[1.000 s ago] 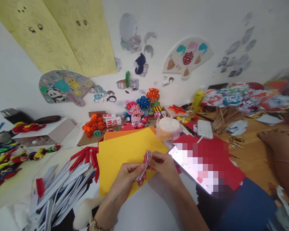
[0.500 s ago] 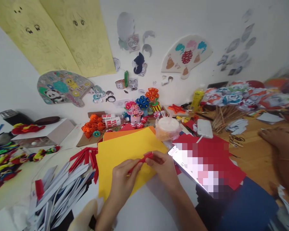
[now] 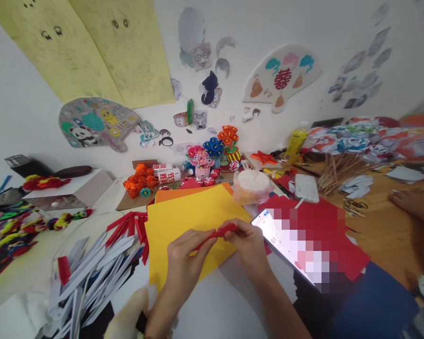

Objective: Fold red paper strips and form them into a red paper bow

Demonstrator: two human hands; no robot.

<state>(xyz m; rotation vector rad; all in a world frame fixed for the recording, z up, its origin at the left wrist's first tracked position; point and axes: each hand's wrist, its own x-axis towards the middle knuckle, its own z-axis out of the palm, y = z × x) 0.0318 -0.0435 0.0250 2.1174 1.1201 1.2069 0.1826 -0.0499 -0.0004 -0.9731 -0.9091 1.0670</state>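
Between my two hands is a narrow strip of folded red paper (image 3: 223,231), held above a yellow sheet (image 3: 183,212). My left hand (image 3: 189,252) pinches its left end with thumb and fingers. On the other end, my right hand (image 3: 245,240) has its fingertips closed. Fine creases show along the strip near the right fingertips. Under the yellow sheet lie orange sheets (image 3: 173,194). Just right of my right hand, a lit phone (image 3: 268,228) rests over red paper (image 3: 325,221), its screen partly blurred out.
White paper strips (image 3: 88,273) and folded red strips (image 3: 127,228) lie to the left. A lidded cup (image 3: 252,181) stands behind the yellow sheet. Scissors (image 3: 355,205) and another person's hand (image 3: 410,205) are on the right. Craft flowers (image 3: 214,148) line the wall.
The view has shifted slightly, so the scene sits a little further right. Both hands still hold the red paper, which is now tilted to show more of its creased right end.
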